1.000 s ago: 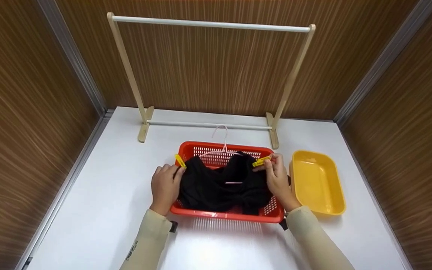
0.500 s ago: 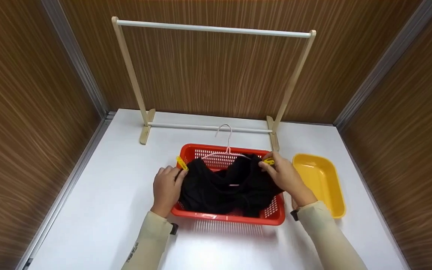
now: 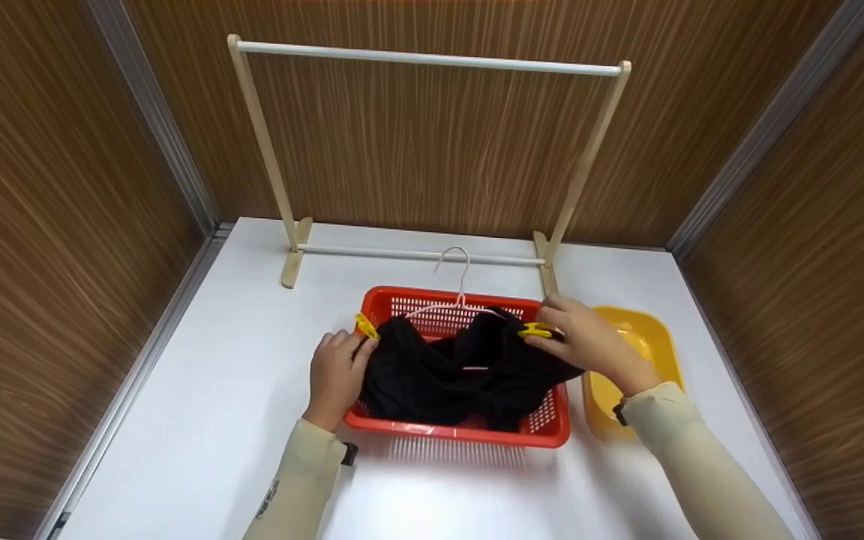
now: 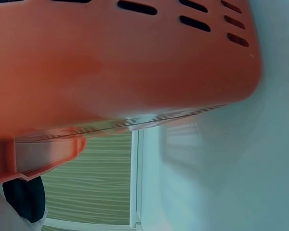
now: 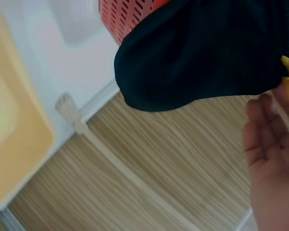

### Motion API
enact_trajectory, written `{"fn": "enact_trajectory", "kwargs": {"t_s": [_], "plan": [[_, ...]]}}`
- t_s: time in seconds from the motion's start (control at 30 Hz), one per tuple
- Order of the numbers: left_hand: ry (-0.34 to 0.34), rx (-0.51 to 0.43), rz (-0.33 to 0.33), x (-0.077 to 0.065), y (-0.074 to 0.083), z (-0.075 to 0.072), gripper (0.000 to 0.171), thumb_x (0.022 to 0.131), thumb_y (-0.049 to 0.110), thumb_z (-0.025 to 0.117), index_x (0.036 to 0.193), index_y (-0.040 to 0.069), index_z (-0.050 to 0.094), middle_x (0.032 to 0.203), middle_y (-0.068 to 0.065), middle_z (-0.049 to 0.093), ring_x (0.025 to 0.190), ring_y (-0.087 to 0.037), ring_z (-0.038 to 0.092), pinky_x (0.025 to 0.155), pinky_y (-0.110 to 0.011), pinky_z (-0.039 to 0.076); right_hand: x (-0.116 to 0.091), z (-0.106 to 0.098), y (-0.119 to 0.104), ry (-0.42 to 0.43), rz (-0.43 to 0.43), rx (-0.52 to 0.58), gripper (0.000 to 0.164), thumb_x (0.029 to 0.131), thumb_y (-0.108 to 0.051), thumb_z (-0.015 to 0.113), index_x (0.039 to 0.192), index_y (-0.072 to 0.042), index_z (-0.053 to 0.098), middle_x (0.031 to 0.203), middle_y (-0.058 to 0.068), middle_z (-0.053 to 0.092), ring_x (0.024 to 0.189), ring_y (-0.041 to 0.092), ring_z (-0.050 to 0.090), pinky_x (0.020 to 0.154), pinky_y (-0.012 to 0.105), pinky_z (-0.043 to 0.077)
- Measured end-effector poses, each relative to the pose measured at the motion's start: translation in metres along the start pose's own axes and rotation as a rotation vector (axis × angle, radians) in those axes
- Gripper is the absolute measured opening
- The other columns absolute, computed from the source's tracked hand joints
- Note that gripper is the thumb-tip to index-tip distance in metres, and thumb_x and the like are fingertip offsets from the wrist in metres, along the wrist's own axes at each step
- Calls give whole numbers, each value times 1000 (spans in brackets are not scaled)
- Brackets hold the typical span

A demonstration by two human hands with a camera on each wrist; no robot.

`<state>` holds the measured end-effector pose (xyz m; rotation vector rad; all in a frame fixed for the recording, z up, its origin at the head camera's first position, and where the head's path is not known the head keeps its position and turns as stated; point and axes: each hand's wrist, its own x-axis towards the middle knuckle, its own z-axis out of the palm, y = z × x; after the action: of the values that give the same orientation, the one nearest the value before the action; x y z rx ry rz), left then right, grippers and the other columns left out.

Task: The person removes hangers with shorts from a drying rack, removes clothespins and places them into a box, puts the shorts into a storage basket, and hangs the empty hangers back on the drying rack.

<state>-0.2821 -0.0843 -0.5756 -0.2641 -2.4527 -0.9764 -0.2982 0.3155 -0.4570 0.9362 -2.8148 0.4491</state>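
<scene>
Pinching right hand point(image 3: 589, 341): slanted inward; clip point(image 3: 534, 330) grasped, laid sideways, aimed at cloth point(image 3: 432, 390) leftward
Left hand point(image 3: 336, 375): hold unclear

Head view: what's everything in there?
Basket: 1, red, centre
Garment: 1, black, over basket
Hanger: 1, pink, partly in garment
Left clip: 1, yellow, garment's left
Right clip: 1, yellow, garment's right
Tray: 1, yellow, at right
Rack: 1, pale wood, white bars, behind
Table: 1, white, underneath
Panels: 3, brown, back, sides
Metal strips: several, grey, corners
Left hand: 1, at left clip
Right hand: 1, holding right clip
Sleeves: 2, beige, forearms
Wrist pieces: 2, black, cuffs
</scene>
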Motion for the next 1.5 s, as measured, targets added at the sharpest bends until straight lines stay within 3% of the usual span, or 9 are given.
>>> {"fn": "enact_trajectory", "kwargs": {"t_s": [0.13, 0.3, 0.5, 0.67, 0.83, 1.03, 1.2, 1.33, 1.5], "plan": [[-8, -3, 1, 2, 0, 1, 26, 102, 33, 67, 91, 10, 73, 71, -2, 52, 70, -24, 48, 65, -34, 35, 1, 7, 0, 48, 33, 142, 26, 97, -38, 73, 105, -14, 67, 92, -2, 59, 85, 17, 55, 77, 38, 51], [-7, 13, 11, 2, 1, 2, 25, 101, 33, 69, 89, 11, 72, 70, -2, 53, 69, -24, 49, 64, -34, 37, -3, 20, 2, 101, 109, 258, 15, 103, -28, 65, 99, -14, 64, 84, -5, 61, 78, 15, 59, 74, 40, 53], [-23, 14, 3, 2, 4, 1, 26, 101, 34, 68, 89, 11, 72, 70, -2, 54, 70, -24, 50, 64, -34, 37, -5, 30, 6, 222, 32, 232, 7, 100, -16, 68, 104, -11, 66, 101, 3, 64, 88, 19, 61, 81, 43, 55], [-52, 24, 6, 6, 6, 0, 29, 102, 37, 66, 92, 11, 73, 70, -2, 52, 70, -23, 49, 65, -34, 37, -7, 40, 6, 231, 59, 197, 7, 103, -18, 64, 108, -14, 64, 85, -1, 65, 71, 16, 58, 66, 38, 52], [-81, 57, 11, 6, 5, 0, 31, 102, 39, 66, 88, 11, 71, 69, -2, 52, 69, -24, 48, 65, -33, 37, -16, 67, 5, 290, 100, 193, 12, 102, -17, 67, 111, -10, 63, 84, 3, 66, 69, 19, 59, 66, 41, 53], [-100, 61, -1, 4, 4, 1, 31, 102, 39, 65, 88, 12, 71, 71, -2, 53, 70, -23, 48, 65, -34, 37, -18, 84, 4, 457, -26, 59, 29, 88, -15, 83, 111, -6, 68, 100, 8, 69, 90, 25, 64, 83, 46, 55], [-92, 60, 4, 3, 4, 1, 32, 102, 39, 66, 86, 11, 70, 71, -3, 55, 70, -24, 49, 65, -35, 39, -19, 87, 5, 540, -96, 27, 33, 84, -13, 87, 110, -3, 70, 102, 8, 70, 94, 28, 63, 86, 44, 51], [-87, 57, 14, 3, 4, 1, 32, 101, 39, 66, 84, 12, 69, 71, -3, 56, 69, -25, 49, 65, -36, 40, -20, 90, 6, 561, -115, 79, 31, 84, -9, 85, 111, -2, 70, 102, 8, 70, 93, 27, 62, 85, 39, 49], [-92, 60, -1, 4, 4, 1, 33, 102, 39, 66, 82, 12, 68, 70, -2, 53, 69, -23, 48, 65, -35, 38, -19, 87, 5, 479, -105, 106, 34, 84, -1, 81, 115, -1, 66, 114, 12, 68, 104, 29, 64, 94, 43, 53]]}}
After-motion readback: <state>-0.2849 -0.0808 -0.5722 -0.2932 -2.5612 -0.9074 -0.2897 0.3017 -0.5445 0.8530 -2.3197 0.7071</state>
